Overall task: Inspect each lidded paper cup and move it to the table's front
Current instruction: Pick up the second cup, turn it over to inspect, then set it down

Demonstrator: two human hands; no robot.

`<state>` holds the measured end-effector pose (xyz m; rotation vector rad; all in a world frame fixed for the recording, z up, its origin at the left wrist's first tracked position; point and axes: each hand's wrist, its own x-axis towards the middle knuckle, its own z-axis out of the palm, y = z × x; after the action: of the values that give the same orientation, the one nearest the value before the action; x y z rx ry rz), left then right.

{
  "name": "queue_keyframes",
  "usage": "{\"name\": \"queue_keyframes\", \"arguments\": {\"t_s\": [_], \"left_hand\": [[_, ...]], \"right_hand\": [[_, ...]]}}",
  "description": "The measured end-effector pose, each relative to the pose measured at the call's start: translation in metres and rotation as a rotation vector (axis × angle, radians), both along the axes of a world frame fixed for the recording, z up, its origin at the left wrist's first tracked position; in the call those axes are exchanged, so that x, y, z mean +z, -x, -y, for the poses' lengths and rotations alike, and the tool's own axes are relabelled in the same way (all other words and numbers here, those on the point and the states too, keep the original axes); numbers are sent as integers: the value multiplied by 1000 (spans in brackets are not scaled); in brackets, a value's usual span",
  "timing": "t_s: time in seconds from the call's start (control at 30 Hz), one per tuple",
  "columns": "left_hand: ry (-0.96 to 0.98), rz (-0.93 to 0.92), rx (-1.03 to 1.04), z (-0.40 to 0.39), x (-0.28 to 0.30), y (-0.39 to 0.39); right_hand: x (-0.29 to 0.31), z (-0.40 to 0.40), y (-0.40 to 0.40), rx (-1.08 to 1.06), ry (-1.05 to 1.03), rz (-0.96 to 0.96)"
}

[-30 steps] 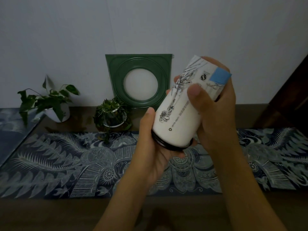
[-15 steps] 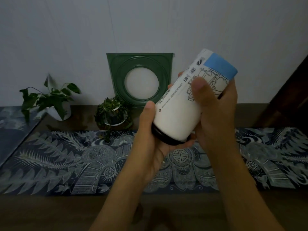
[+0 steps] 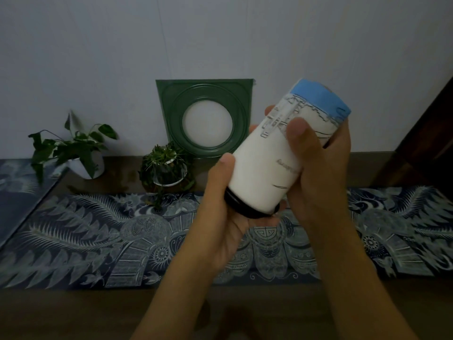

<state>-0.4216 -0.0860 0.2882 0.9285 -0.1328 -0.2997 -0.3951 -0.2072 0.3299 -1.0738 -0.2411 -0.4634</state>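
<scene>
A white paper cup (image 3: 267, 165) with line drawings and a blue band is held in the air above the table, tilted with its black lid (image 3: 241, 207) down toward me and its base up to the right. My left hand (image 3: 220, 217) cups the lid end from below, thumb on the cup's side. My right hand (image 3: 321, 168) wraps the upper part of the cup, thumb across the front. No other cup is in view.
A blue patterned runner (image 3: 98, 241) covers the brown table (image 3: 73, 315). At the back stand a white-potted plant (image 3: 81, 153), a small plant in a glass bowl (image 3: 166, 168) and a green square frame (image 3: 206, 116) leaning on the wall. A dark wooden panel (image 3: 431, 143) rises at right.
The cup has been turned about its axis in both hands; its printed drawing has rotated and more of the blue band now faces me. It also sits slightly higher and to the right.
</scene>
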Motion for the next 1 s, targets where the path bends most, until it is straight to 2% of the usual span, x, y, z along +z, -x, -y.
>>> {"name": "queue_keyframes", "arguments": {"t_s": [0.13, 0.2, 0.3, 0.47, 0.7, 0.8, 0.93, 1.0], "left_hand": [[124, -157, -284, -8, 1, -6], [152, -170, -309, -9, 0, -8], [117, -125, -143, -2, -2, -8], [17, 74, 185, 11, -10, -5], [-14, 0, 291, 18, -13, -7], [-37, -17, 319, 19, -14, -10], [-112, -60, 347, 16, -19, -17], [-149, -72, 346, 15, -22, -19]], "right_hand": [[0, 1, 2, 35, 59, 28], [-1, 1, 3, 33, 74, 28], [-3, 0, 2, -21, 56, -8], [-6, -2, -2, -82, -26, -88], [-21, -6, -4, -148, 37, -144], [-31, -6, -5, -226, 192, -121], [-51, -2, -8, -488, 721, 18], [-61, 2, -12, -547, 905, 53]]}}
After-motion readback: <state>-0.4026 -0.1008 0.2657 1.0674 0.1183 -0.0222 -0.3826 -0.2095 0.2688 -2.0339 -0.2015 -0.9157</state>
